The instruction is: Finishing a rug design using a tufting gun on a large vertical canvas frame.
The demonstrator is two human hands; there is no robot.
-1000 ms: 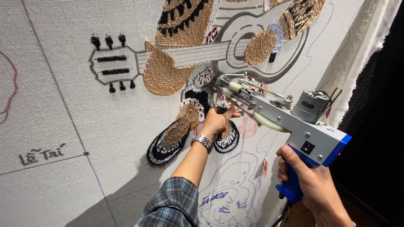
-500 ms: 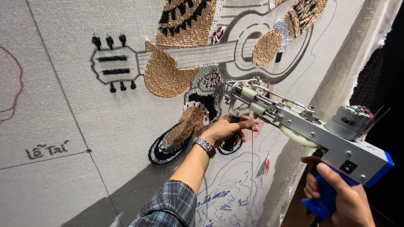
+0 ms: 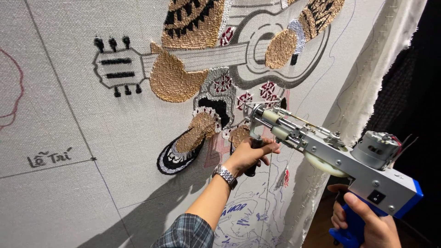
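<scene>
the tufting gun (image 3: 330, 154) is pulling back and swinging lower right compared with a second ago, its needle tip now hovering just off the stretched cloth (image 3: 69, 92) beside the tufted guitar figure (image 3: 206, 59). the left hand (image 3: 250, 154) is gripping the black front handle; the right hand (image 3: 367, 220) is wrapping the blue grip, so stitching seems paused.

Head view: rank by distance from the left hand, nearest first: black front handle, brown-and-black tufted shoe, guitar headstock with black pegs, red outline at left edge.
From the left hand:
1. Black front handle, gripped in it, under the tufting gun's nose.
2. Brown-and-black tufted shoe, just left of it on the cloth.
3. Guitar headstock, up and left.
4. Red outline, far left edge.
</scene>
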